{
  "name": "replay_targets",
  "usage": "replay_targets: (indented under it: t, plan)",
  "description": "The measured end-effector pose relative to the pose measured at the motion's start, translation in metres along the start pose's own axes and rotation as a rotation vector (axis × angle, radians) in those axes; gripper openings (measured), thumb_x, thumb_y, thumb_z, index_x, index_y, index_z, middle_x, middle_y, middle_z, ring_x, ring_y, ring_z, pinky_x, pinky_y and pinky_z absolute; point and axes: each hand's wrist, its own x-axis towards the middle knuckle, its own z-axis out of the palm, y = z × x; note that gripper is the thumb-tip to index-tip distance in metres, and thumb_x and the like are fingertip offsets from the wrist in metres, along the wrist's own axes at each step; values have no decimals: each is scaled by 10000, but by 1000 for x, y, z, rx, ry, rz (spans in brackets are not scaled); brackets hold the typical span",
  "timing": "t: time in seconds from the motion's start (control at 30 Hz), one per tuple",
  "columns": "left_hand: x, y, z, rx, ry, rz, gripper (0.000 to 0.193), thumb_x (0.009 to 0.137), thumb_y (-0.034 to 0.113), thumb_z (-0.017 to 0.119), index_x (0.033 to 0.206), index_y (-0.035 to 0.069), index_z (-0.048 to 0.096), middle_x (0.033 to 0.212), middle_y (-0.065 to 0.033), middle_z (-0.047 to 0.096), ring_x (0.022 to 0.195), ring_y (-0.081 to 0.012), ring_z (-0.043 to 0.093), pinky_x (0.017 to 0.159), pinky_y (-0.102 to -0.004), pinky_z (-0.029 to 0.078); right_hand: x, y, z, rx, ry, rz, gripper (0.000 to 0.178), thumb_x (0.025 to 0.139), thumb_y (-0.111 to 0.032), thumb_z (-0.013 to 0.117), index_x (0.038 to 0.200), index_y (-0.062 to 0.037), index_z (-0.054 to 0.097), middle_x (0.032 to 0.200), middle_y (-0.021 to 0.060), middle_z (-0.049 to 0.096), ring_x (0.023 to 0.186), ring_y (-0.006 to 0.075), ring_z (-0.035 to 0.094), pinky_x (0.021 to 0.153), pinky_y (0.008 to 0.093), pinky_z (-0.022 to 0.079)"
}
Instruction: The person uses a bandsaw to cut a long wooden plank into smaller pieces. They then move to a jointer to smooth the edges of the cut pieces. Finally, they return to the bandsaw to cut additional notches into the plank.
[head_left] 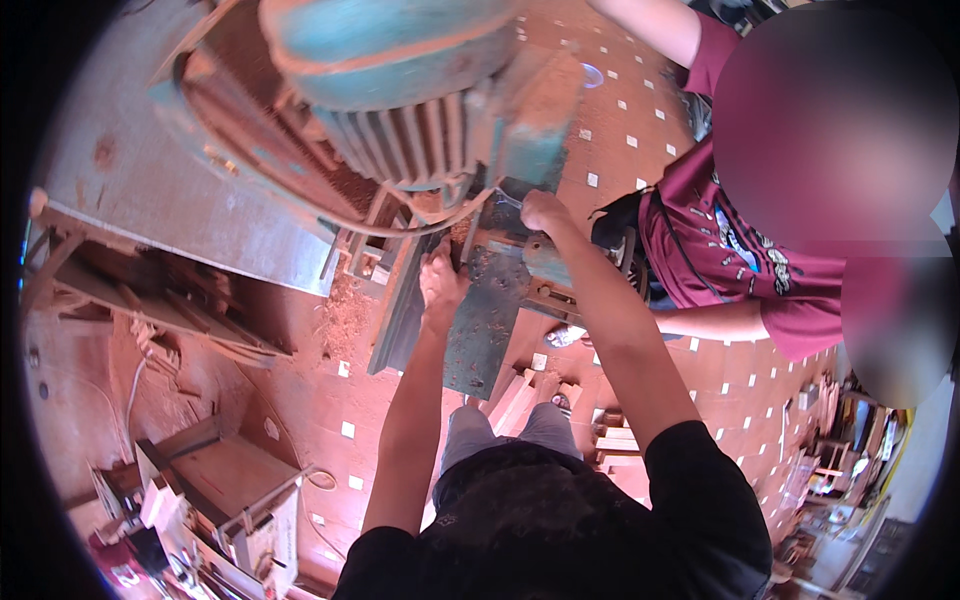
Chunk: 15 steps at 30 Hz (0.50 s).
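A woodworking machine stands in front of me, with a large teal motor (400, 70) above a dark metal bed (485, 335) dusted with shavings. My left hand (441, 280) rests at the left edge of the bed, just below the motor, its fingers curled over something I cannot make out. My right hand (545, 212) is closed around the end of a thin metal handle (508, 198) beside the machine head. The handle's far end disappears among the machine parts. A cable (400, 232) loops across the front of the motor.
A person in a maroon shirt (690, 235) stands close at my right. Left of the machine is a broad metal-topped table (190, 190). Wooden strips (520, 400) lie near my feet. A wooden frame stand (230, 480) is at the lower left, and sawdust (345, 315) covers the tiled floor.
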Motion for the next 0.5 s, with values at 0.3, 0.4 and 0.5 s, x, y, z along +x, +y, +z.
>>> replay_targets:
  t: [0.3, 0.4, 0.5]
  plan:
    - [-18, -28, 8, 63, 175, 211, 661, 782, 93, 826, 1398, -25, 615, 1323, -233, 697, 1095, -455, 662, 1011, -507, 512, -26, -5, 3, 164, 137, 67, 350, 996, -148, 597, 1320, -78, 708, 1380, 162, 698, 1272, 349, 679, 1008, 455, 590]
    - [-22, -20, 4, 67, 100, 128, 681, 779, 99, 836, 1406, -31, 605, 1353, -213, 691, 1164, -420, 668, 1058, -495, 483, -27, -3, 6, 164, 163, 73, 343, 994, -154, 606, 1311, -83, 716, 1370, 159, 704, 1265, 347, 683, 1003, 452, 592]
    - [-25, -19, 2, 72, 97, 117, 707, 773, 99, 840, 1422, -28, 591, 1371, -209, 682, 1167, -414, 671, 1062, -491, 481, -29, -5, -5, 160, 113, 44, 335, 992, -168, 615, 1299, -81, 718, 1351, 162, 709, 1260, 356, 683, 992, 456, 596]
